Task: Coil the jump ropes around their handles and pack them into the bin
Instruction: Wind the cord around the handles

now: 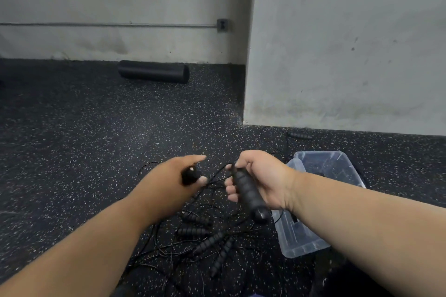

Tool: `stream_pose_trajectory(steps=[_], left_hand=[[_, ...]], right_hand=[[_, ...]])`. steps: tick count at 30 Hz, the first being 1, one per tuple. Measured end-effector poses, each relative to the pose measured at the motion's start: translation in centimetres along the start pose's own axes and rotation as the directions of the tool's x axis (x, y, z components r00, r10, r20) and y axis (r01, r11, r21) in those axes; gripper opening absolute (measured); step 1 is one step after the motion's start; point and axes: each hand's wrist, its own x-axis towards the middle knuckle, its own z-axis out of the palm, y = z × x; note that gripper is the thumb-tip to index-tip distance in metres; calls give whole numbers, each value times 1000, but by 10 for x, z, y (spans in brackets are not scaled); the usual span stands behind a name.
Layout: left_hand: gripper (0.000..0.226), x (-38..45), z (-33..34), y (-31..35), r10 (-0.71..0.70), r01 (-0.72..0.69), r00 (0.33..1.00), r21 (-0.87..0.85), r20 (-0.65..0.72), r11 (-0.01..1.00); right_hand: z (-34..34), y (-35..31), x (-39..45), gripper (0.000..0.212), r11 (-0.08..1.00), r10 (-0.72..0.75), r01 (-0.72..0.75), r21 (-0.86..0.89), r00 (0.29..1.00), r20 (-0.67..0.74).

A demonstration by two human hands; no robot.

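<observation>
Two hands: both are raised over the jump-rope pile, each with one handle of what looks like the same rope, probably so the cord hangs free for coiling.
Left hand (178,176): left of the pile's centre, blurred, fingers curled round a black handle end (189,175); only the stub shows past the fingers, and how firmly it is clamped I cannot tell.
Cord (217,172): thin and black, it runs between the two held handles and loops down towards the pile; no turns are wound on either handle yet.
Jump-rope pile (207,241): on the speckled floor (84,152) below and between the hands, several ribbed handles lie in tangled cords, still loose, not coiled.
Right hand (263,178): right of the pile, it grasps a ribbed black handle (248,194) with fingers wrapped round, thumb near the top where the cord leaves; the handle tilts down and away from the wrist, a hold that would suit winding.
Clear plastic bin (337,166): just right of the pile, partly behind the right forearm, open; its lid (296,241) seems to lie against the near side. No coiled rope is plainly visible inside.
Stray handle (300,135): beyond the bin, by the wall.
Foam roller (154,71): far beyond the pile, at the wall's foot.
</observation>
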Motion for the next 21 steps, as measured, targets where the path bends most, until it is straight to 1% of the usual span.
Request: stream_pose_trajectory(steps=[1, 2, 3, 5, 8, 10, 12, 14, 16, 17, 18, 19, 20, 21], left_hand=[[58, -1, 3, 3, 138, -138, 990, -37, 20, 990], [62, -2, 7, 6, 249, -247, 968, -62, 34, 967], [65, -2, 11, 7, 319, -315, 947, -77, 34, 946], [70, -3, 19, 10, 386, -382, 922, -108, 20, 918], [69, -1, 22, 16, 498, -498, 866, -155, -43, 853], [64, -5, 21, 20, 537, -542, 840, -155, -73, 826], [58, -6, 20, 21, 553, -560, 829, -101, -87, 823], [57, -3, 26, 27, 491, -493, 870, -121, -42, 862], [52, 3, 22, 43, 440, -432, 897, -138, 35, 891], [43, 4, 22, 45, 473, -467, 881, -121, 24, 876], [31, 0, 22, 47, 542, -544, 839, -74, -53, 836], [26, -6, 23, 49, 588, -599, 800, -108, -118, 793], [25, -10, 23, 47, 613, -630, 776, -151, -146, 762], [26, -14, 21, 45, 571, -591, 807, -215, -153, 778]], right_hand=[[1, 1, 1, 31, 999, 6, -6, 32, 1000, 2], [3, 3, 2, 35, 999, 2, -2, 44, 1000, 0], [4, 4, 3, 38, 999, -10, 10, 40, 1000, -4], [8, 6, 3, 38, 998, -44, 43, 38, 999, 9], [14, 5, -4, 24, 995, -83, 80, 67, 996, 41], [15, 5, -9, 21, 992, -111, 110, 64, 994, 8], [16, 7, -11, 22, 989, -137, 137, 56, 991, -5], [14, 16, -6, 15, 984, -176, 176, -16, 984, -4], [12, 24, -4, 14, 980, -189, 187, -62, 982, -19], [11, 26, -3, 18, 984, -174, 173, -47, 984, -22], [10, 28, -1, 24, 988, -154, 153, -37, 988, -23], [10, 29, -1, 28, 991, -131, 130, -42, 991, -23], [10, 29, 1, 28, 989, -121, 120, -81, 993, -12], [10, 29, 3, 28, 984, -122, 119, -132, 992, -12]])
